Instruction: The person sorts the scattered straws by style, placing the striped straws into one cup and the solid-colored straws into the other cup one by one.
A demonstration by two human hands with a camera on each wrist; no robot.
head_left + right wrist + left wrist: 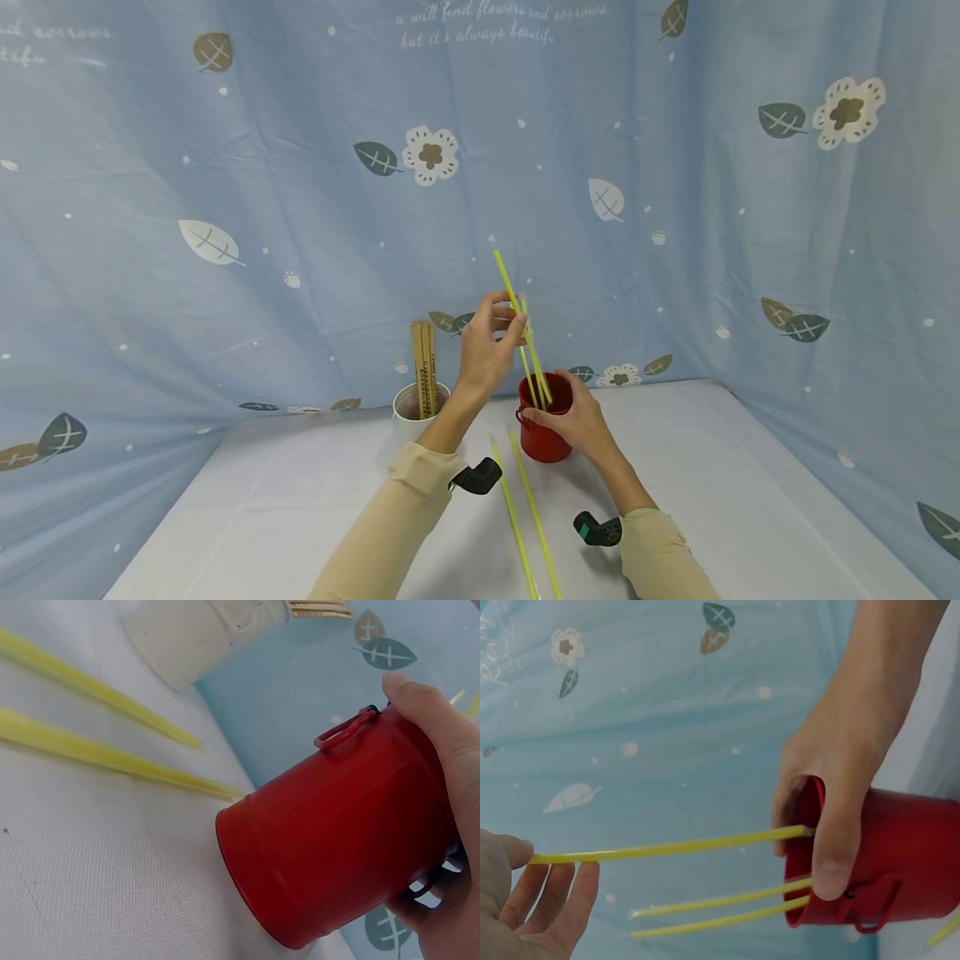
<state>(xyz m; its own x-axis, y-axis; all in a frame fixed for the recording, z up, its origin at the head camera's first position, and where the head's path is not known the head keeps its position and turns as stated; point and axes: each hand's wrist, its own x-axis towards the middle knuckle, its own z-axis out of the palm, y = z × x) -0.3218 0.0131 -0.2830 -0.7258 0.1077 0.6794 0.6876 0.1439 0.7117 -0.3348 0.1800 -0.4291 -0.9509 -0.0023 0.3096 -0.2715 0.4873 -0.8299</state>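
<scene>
A thin yellow stick (667, 847) is pinched between the thumb and fingertips of my left hand (483, 350). It slants down, with its lower end at the mouth of a small red bucket (546, 442). Two more yellow sticks (720, 902) lean inside that bucket, their lower parts hidden by its wall. My right hand (587, 421) grips the bucket at its rim, thumb on the near side and fingers round the far side. A small wire handle (346, 729) shows on the bucket's side.
Two yellow sticks (536, 517) lie side by side on the white table (315, 508), in front of the red bucket. To the left stands a white bucket (411, 427) holding paper-wrapped sticks (423, 367). A blue patterned curtain (315, 208) hangs behind.
</scene>
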